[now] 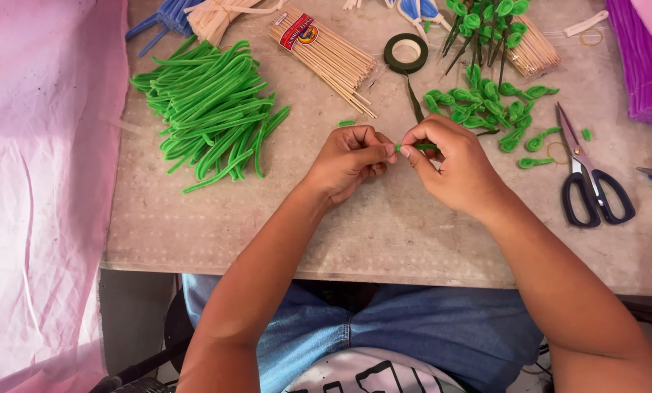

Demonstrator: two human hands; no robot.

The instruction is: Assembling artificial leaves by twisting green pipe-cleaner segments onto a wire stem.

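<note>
Left hand (348, 161) and right hand (453, 164) meeting fingertip to fingertip above the table (384, 233), both pinching a short green pipe cleaner (417, 147) between them — wrists angled inward, scissors (588, 182) lying to the right

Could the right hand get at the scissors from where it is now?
Probably yes: the scissors lie just beside the right hand with bare table between, though its fingers currently pinch a green pipe cleaner.
</note>
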